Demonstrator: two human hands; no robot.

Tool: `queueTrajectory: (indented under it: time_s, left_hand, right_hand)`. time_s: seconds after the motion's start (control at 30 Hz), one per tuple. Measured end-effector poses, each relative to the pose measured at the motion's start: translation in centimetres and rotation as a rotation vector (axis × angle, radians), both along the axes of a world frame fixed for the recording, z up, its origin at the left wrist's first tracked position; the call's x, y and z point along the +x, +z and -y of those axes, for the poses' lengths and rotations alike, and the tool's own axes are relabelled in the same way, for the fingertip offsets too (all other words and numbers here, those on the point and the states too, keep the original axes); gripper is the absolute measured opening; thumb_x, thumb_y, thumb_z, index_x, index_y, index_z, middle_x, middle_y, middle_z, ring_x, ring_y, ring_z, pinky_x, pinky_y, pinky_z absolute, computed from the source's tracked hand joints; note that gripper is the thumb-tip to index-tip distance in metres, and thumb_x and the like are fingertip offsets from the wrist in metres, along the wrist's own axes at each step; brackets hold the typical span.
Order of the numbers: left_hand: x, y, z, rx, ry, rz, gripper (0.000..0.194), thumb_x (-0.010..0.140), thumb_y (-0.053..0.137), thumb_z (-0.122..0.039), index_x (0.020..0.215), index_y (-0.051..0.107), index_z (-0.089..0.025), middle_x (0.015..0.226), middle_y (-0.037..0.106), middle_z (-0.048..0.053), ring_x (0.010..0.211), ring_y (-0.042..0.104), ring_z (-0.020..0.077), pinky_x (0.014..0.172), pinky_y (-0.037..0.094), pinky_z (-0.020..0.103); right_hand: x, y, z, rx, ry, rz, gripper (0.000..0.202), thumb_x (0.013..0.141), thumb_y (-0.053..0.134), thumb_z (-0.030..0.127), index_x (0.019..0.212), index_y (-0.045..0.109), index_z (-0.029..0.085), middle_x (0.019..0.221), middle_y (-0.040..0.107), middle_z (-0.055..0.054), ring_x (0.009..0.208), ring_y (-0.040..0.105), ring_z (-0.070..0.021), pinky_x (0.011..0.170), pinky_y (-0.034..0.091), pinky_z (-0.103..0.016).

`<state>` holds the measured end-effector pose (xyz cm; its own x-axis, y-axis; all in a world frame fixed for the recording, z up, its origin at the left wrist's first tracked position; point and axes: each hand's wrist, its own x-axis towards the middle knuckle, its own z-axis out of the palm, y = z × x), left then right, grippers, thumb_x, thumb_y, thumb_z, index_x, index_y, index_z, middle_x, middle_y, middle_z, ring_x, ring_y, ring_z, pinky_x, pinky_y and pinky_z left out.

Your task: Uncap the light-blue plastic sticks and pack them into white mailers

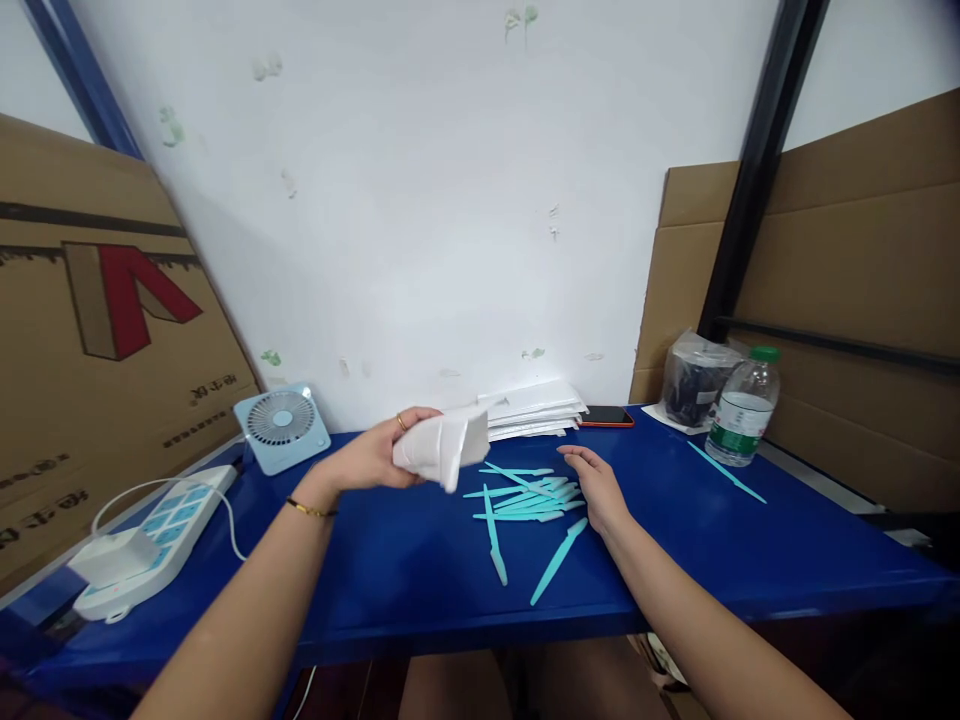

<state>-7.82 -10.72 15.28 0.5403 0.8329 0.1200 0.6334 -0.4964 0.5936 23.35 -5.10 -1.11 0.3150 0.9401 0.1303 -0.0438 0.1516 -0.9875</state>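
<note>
My left hand (390, 455) is closed round a white padded envelope (439, 448), held above the table with its mouth gaping to the right. Whether anything lies inside it is hidden. My right hand (596, 485) hovers at the right side of a loose pile of slim turquoise eyebrow razors (525, 500). Its fingers are stretched out and slightly bent, with nothing visible in them. Two razors lie a little apart at the front of the pile. Another single turquoise razor (727, 472) rests off to the right, near the bottle.
Behind the pile, a stack of white envelopes (532, 408) leans by the wall, beside a phone (607, 416). A water bottle (742, 415) and a bagged dark object (694, 380) stand right. On the left are a small fan (281, 425), a power strip (169, 540) and cardboard (97, 400).
</note>
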Motion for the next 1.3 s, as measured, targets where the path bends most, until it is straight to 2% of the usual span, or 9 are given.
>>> queueTrajectory:
  time_s: [0.13,0.3,0.47,0.57,0.63,0.73,0.87,1.07,1.3]
  left_hand:
    - [0.3,-2.0,1.5,-0.025,-0.082,0.150,0.065,0.061,0.063,-0.023,0.121,0.036,-0.023,0.121,0.047,0.006,0.103,0.050,0.0211,0.087,0.041,0.033]
    - [0.3,-2.2,1.7,0.033,-0.070,0.108,0.064,0.061,0.061,-0.021,0.120,0.039,-0.023,0.122,0.047,0.005,0.107,0.048,0.0223,0.091,0.039,0.032]
    - [-1.8,-4.5,-2.2,0.205,0.303,-0.166,0.066,0.063,0.057,-0.025,0.126,0.038,-0.023,0.115,0.051,0.006,0.100,0.052,0.0231,0.086,0.041,0.033]
    - [-3.4,-7.1,-4.8,0.293,0.581,-0.456,0.067,0.061,0.059,-0.025,0.125,0.041,-0.024,0.110,0.053,0.009,0.101,0.051,0.0277,0.089,0.036,0.040]
    - [-3.8,-8.6,-5.9,0.293,0.635,-0.566,0.076,0.056,0.066,-0.030,0.127,0.039,-0.025,0.116,0.050,0.012,0.110,0.045,0.0320,0.094,0.028,0.047]
    - [-2.3,-9.7,-6.7,0.284,0.576,-0.543,0.093,0.050,0.072,-0.046,0.133,0.033,-0.025,0.131,0.040,0.014,0.123,0.030,0.0343,0.099,0.021,0.051]
    - [2.7,-10.0,-7.6,0.293,0.232,-0.313,0.050,0.076,0.052,-0.047,0.121,0.049,-0.025,0.124,0.049,0.007,0.113,0.044,0.0219,0.095,0.033,0.035]
    - [9.0,-12.0,-10.5,0.285,0.074,-0.306,0.031,0.081,0.047,-0.042,0.104,0.061,-0.025,0.105,0.062,0.002,0.102,0.052,0.0189,0.089,0.036,0.032]
    - [10.5,-13.5,-12.1,0.265,0.144,-0.321,0.021,0.083,0.047,-0.032,0.083,0.065,-0.022,0.086,0.066,0.001,0.087,0.055,0.0178,0.083,0.034,0.034]
  right_hand:
    - [0.1,-0.3,-0.2,0.004,0.002,0.038,0.023,0.066,0.058,0.031,0.085,0.068,0.023,0.089,0.066,0.000,0.082,0.053,-0.0192,0.068,0.037,-0.026]
    - [0.2,-0.3,-0.2,0.020,-0.003,0.042,0.024,0.065,0.058,0.030,0.085,0.067,0.021,0.088,0.066,-0.002,0.078,0.053,-0.0196,0.066,0.037,-0.026]
    - [1.5,0.7,-0.4,0.108,-0.043,0.178,0.024,0.068,0.055,0.031,0.085,0.066,0.020,0.083,0.065,-0.002,0.077,0.052,-0.0188,0.068,0.037,-0.026]
    - [2.6,1.5,-1.6,0.163,0.043,0.403,0.020,0.067,0.056,0.031,0.080,0.068,0.021,0.081,0.064,-0.002,0.071,0.051,-0.0176,0.066,0.036,-0.027]
    - [2.9,2.0,-2.9,0.188,0.162,0.567,0.013,0.063,0.060,0.029,0.070,0.069,0.022,0.078,0.064,-0.001,0.071,0.051,-0.0177,0.066,0.036,-0.027]
    - [2.6,2.5,-5.2,0.174,0.349,0.715,0.005,0.051,0.070,0.024,0.055,0.067,0.022,0.069,0.061,0.000,0.072,0.051,-0.0172,0.067,0.037,-0.026]
    - [1.7,2.3,-7.6,0.135,0.550,0.763,0.016,0.036,0.077,0.019,0.044,0.063,0.020,0.054,0.059,0.002,0.057,0.050,-0.0125,0.055,0.036,-0.022]
    - [1.6,1.2,-8.5,0.116,0.691,0.776,0.012,0.053,0.071,0.026,0.061,0.067,0.018,0.051,0.060,0.002,0.046,0.048,-0.0102,0.045,0.032,-0.020]
    - [3.5,1.6,-8.8,0.129,0.628,0.778,0.013,0.063,0.066,0.029,0.066,0.064,0.017,0.056,0.056,0.002,0.052,0.047,-0.0109,0.048,0.033,-0.020]
